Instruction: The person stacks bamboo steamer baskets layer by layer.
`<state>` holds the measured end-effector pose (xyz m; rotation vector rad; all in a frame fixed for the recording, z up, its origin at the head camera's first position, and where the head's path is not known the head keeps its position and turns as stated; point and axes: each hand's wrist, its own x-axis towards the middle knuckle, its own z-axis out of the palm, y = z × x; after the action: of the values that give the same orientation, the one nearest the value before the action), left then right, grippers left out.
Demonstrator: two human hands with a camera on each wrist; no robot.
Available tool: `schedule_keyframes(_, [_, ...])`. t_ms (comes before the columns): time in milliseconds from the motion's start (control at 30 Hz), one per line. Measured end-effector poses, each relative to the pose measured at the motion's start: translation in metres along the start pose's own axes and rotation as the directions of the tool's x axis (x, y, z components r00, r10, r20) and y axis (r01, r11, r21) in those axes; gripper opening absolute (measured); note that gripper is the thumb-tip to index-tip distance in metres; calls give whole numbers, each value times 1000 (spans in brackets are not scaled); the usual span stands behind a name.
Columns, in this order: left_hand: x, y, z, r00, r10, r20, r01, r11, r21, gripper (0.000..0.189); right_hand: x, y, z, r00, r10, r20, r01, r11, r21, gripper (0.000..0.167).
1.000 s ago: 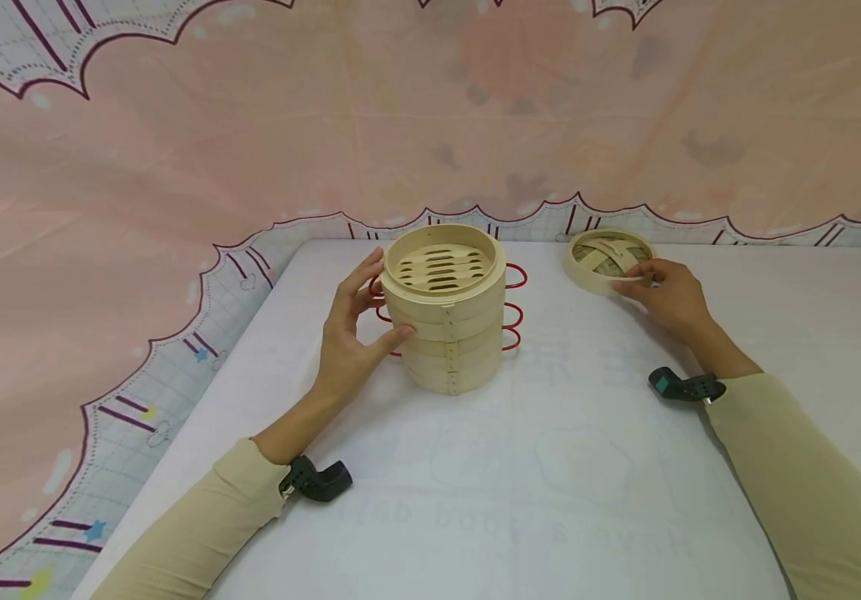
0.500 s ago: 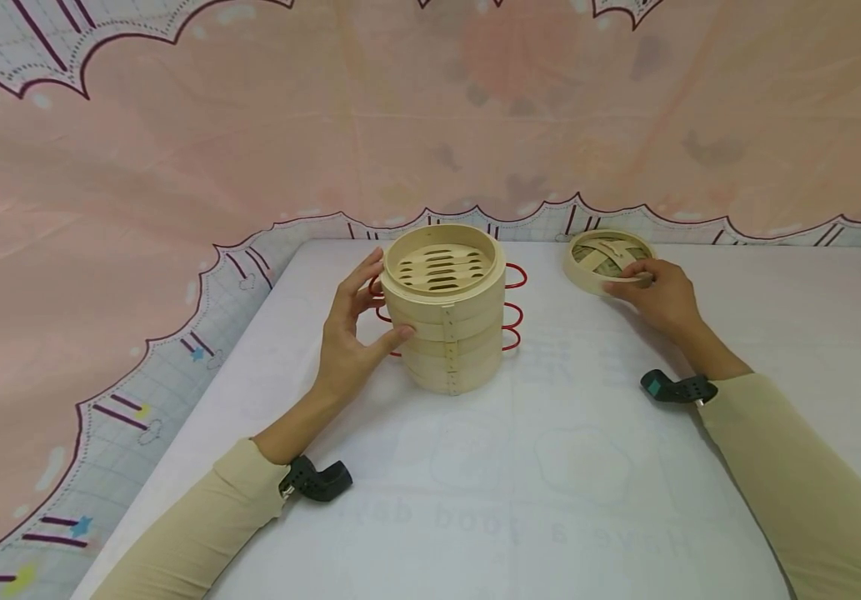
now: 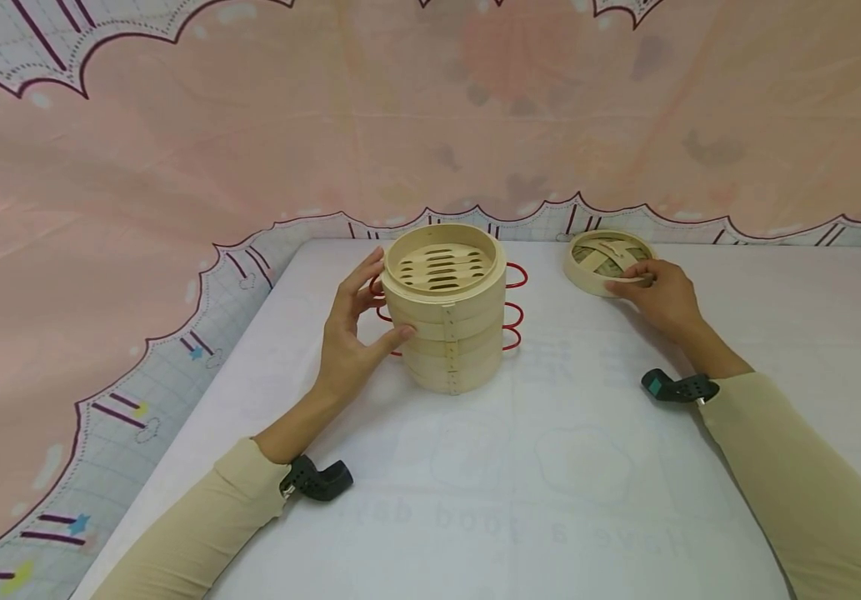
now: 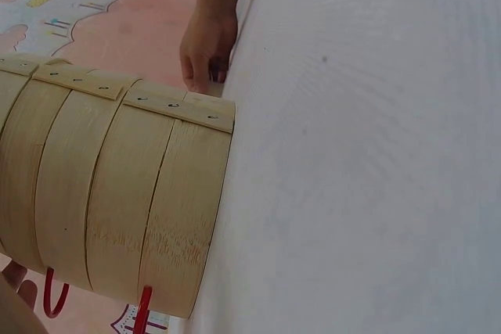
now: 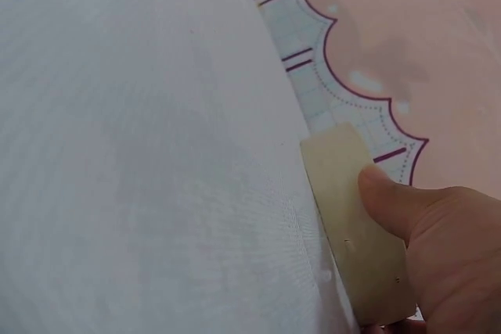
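Note:
A bamboo steamer (image 3: 441, 350) of stacked tiers stands upright on the white table, its slotted top tier uncovered. Red loop handles stick out on both sides. My left hand (image 3: 343, 337) holds its left side, thumb on the front wall and fingers toward the back by the handles. In the left wrist view the steamer (image 4: 117, 185) shows its stapled bands. Farther back to the right lies the round woven lid (image 3: 588, 279). My right hand (image 3: 666, 302) pinches the lid's near right edge; in the right wrist view the thumb presses the lid's side wall (image 5: 340, 209).
The white table (image 3: 535, 467) has faint lettering on it. A pink patterned cloth (image 3: 430, 125) with a scalloped border hangs behind the table and along its left side. Each wrist wears a dark camera band (image 3: 678, 386).
My right hand has shifted slightly left along the lid's edge, and its wrist came with it. The lid, the steamer and my left hand look unmoved.

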<state>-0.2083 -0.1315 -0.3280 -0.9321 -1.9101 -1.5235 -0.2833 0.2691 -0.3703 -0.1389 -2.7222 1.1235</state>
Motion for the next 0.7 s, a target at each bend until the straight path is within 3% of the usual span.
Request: schedule_keyframes(700, [-1, 0, 0, 1000, 13, 2, -13, 1000, -5, 77, -1, 2, -1, 1000, -4, -6, 4, 1000, 0, 55])
